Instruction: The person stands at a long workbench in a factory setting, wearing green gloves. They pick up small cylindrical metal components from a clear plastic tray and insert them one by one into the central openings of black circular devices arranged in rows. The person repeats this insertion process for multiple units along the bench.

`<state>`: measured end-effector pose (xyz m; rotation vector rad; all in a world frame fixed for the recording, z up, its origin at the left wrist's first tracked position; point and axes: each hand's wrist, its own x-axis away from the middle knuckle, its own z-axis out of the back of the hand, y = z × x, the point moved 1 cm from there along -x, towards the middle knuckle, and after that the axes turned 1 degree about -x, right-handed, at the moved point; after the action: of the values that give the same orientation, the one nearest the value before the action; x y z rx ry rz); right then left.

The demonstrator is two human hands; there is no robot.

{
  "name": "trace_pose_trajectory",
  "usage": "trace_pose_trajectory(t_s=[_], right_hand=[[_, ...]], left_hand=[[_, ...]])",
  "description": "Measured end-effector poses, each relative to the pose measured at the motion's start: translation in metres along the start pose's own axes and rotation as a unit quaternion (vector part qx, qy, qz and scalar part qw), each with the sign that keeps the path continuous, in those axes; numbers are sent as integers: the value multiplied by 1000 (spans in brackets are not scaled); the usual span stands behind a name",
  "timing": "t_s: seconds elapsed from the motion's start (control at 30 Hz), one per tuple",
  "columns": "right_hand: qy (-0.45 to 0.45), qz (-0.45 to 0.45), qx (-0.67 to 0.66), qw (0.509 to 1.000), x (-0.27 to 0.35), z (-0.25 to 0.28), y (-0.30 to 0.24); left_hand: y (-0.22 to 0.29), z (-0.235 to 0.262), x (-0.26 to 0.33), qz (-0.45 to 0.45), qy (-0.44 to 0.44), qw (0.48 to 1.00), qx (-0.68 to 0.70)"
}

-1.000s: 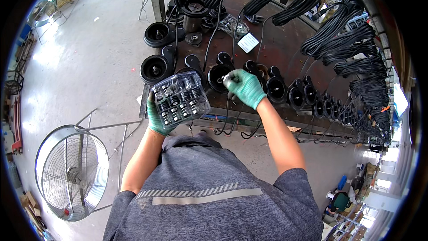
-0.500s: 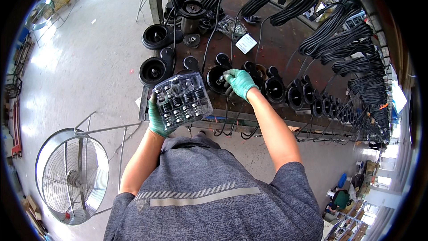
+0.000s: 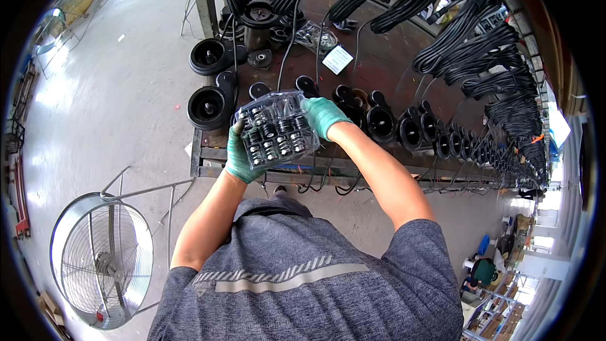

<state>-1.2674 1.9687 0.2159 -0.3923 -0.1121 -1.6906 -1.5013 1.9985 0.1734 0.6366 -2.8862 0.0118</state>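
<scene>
My left hand, in a green glove, grips the left side of a clear plastic tray. Rows of small dark and silvery ringed parts, like short springs, sit in its pockets. At the tray's right edge is my right hand, also gloved, with fingers curled. The tray covers its fingertips, so what they hold is hidden. Left of the tray stands a black round housing with a metal shaft in its middle. Another such housing is just right of my right hand.
Several more black housings line the bench edge to the right. Coiled black cables hang above the dark bench top. A white label and bagged parts lie farther back. A large floor fan stands at lower left.
The tray and my left hand have moved right, up against my right hand. My right hand's fingertips, earlier at the shaft of a housing, are now covered by the tray. The view has shifted slightly.
</scene>
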Motion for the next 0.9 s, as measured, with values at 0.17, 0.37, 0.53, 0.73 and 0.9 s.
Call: trace_pose_trajectory(t_s=[0.17,0.37,0.53,0.73,0.9], right_hand=[[-7,-44,-16,999,-10,0,-8],[-38,-55,-16,998,-11,5,-10],[-37,-49,-48,997,2,14,-6],[255,111,-223,934,72,27,10],[95,209,-42,972,128,34,-3]], left_hand=[[-3,-4,3,-7,-10,1000,-4],[-8,-8,6,-52,-15,998,-34],[-16,-16,13,-89,-8,995,-43],[-26,-13,14,-71,-3,996,-54],[-49,-25,5,-39,-11,996,-78]])
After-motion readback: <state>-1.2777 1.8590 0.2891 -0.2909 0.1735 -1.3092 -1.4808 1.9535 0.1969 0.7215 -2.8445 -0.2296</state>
